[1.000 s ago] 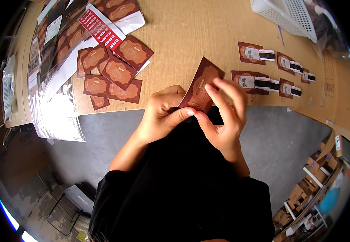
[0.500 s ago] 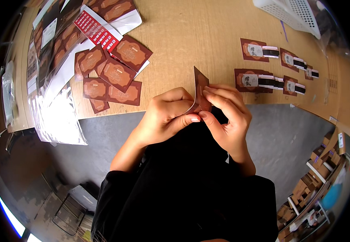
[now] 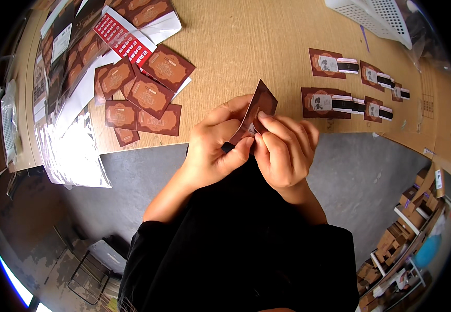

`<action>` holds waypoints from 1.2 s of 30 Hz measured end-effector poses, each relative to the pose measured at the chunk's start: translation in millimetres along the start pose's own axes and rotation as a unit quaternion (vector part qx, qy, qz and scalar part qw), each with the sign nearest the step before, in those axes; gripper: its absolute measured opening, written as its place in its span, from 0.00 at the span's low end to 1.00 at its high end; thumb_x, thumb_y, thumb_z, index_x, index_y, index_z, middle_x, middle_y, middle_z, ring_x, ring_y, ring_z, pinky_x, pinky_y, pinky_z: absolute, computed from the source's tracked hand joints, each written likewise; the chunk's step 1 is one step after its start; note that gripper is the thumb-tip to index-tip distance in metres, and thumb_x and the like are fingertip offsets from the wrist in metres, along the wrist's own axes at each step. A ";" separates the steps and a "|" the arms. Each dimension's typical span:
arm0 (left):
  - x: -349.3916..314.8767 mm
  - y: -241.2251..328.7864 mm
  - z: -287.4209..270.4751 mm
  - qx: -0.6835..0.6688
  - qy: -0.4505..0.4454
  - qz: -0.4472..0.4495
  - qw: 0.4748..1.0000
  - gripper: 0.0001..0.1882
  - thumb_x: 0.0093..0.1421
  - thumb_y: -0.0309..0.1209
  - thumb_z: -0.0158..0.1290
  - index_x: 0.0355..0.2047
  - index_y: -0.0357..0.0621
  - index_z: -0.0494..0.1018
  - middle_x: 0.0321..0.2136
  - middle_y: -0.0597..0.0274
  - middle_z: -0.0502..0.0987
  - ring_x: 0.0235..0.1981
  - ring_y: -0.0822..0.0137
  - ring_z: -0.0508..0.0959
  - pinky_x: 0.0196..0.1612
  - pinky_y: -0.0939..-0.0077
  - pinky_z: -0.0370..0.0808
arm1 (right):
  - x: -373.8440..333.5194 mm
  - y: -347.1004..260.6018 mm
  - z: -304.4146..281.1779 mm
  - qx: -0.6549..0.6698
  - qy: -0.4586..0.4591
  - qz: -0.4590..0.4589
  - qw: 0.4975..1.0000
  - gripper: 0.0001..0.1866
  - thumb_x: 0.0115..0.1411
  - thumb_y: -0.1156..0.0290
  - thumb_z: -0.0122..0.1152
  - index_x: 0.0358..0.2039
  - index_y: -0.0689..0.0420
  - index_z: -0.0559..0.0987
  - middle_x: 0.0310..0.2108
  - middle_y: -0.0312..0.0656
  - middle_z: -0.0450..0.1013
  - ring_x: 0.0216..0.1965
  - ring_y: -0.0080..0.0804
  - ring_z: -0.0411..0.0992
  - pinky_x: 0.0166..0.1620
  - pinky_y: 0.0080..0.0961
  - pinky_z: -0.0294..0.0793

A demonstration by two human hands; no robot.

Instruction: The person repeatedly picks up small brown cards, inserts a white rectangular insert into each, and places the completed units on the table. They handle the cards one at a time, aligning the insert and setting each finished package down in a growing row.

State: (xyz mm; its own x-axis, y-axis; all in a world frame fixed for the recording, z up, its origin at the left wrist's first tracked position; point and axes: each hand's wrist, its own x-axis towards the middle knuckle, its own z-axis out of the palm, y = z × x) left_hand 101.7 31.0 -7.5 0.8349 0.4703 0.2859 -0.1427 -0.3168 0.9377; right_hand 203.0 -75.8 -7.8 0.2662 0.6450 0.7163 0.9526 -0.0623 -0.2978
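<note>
Just past the table's front edge, my left hand [image 3: 214,141] is closed on a brown printed card [image 3: 263,102], which stands tilted and slightly bent. My right hand [image 3: 287,146] pinches the same card from the other side, thumb and fingertips near its lower middle. A small whitish patch shows by those fingertips; I cannot make out what it is. To the left lies a loose pile of similar brown cards [image 3: 151,94]. At the right, several brown cards [image 3: 324,63] with pale picture labels and black-and-white bands lie in two rows.
A red-and-white sticker sheet [image 3: 121,35] and clear plastic-wrapped card sheets [image 3: 62,44] cover the table's left side. A white perforated basket [image 3: 373,20] stands at the back right. Below the wooden table's [image 3: 236,47] front edge is grey floor; boxes [image 3: 386,244] fill a shelf at lower right.
The card has tipped to the right and turned more of its printed face up. My right fingers have curled in lower on it, and a whitish patch now shows there.
</note>
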 end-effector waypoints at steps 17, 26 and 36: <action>-12.3 -17.6 -17.1 -0.326 0.046 -0.285 0.900 0.13 0.47 0.26 0.41 0.28 0.24 0.68 0.34 0.38 0.72 0.33 0.54 0.76 0.35 0.64 0.77 | -9.2 22.5 -8.7 0.527 -0.014 0.426 0.735 0.07 0.57 0.79 0.47 0.22 0.61 0.64 0.20 0.35 0.65 0.21 0.15 0.63 0.28 0.14 0.66; -5.7 -11.8 -15.5 -0.347 0.040 -0.224 0.910 0.13 0.48 0.26 0.47 0.31 0.25 0.70 0.32 0.42 0.73 0.28 0.62 0.76 0.31 0.73 0.76 | -3.8 15.8 -7.1 0.511 0.001 0.393 0.765 0.06 0.57 0.79 0.45 0.24 0.63 0.63 0.24 0.43 0.69 0.23 0.24 0.70 0.27 0.17 0.71; -7.4 -15.5 -16.0 -0.333 0.037 -0.242 0.911 0.17 0.45 0.22 0.45 0.36 0.22 0.68 0.31 0.45 0.74 0.28 0.63 0.77 0.34 0.72 0.77 | -7.6 18.1 -7.4 0.457 -0.021 0.378 0.805 0.07 0.57 0.79 0.44 0.23 0.61 0.62 0.27 0.48 0.70 0.17 0.21 0.66 0.23 0.15 0.67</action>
State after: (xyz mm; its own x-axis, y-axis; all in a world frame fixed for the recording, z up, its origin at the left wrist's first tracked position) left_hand 89.2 45.6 -21.0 0.8508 0.4844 -0.2036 -0.0785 0.5004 0.8622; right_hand 219.3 -87.5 -14.0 0.6953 0.7124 0.0952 0.0083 0.1245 -0.9922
